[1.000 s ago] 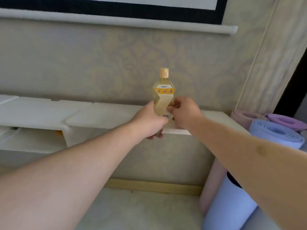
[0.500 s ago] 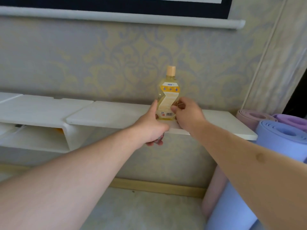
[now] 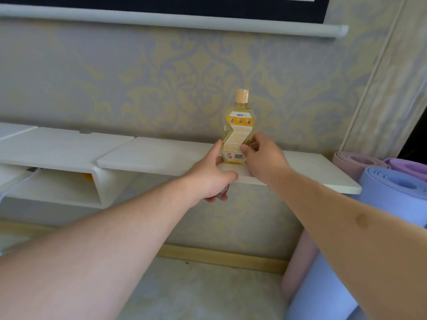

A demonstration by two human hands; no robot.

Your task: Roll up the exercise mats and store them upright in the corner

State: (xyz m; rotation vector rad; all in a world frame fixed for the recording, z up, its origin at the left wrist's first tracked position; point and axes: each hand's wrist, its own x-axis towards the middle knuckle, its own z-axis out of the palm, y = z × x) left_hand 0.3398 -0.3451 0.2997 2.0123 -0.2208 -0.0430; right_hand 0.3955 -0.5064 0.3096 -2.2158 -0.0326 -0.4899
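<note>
Three rolled mats stand upright in the right corner: a blue mat [image 3: 390, 188] in front, a pink mat [image 3: 353, 161] behind it, a purple mat [image 3: 409, 165] at the far right. A yellow bottle [image 3: 238, 132] with a tan cap stands on the white shelf [image 3: 157, 158]. My left hand [image 3: 212, 176] touches the bottle's lower left side with one finger, and its curled fingers hold a small patterned object [image 3: 223, 191] below the shelf edge. My right hand [image 3: 263, 158] pinches the bottle's lower right side between thumb and fingers.
The shelf joins a white open-fronted wall unit [image 3: 57, 181] at the left, with a white cable hanging from it. A rolled-up screen tube [image 3: 208, 24] runs along the patterned wall above. A wooden skirting board [image 3: 221, 257] lines the pale floor below.
The bottle has come down from between my hands to stand on the shelf. Both hands now sit lower on it, showing more of the label.
</note>
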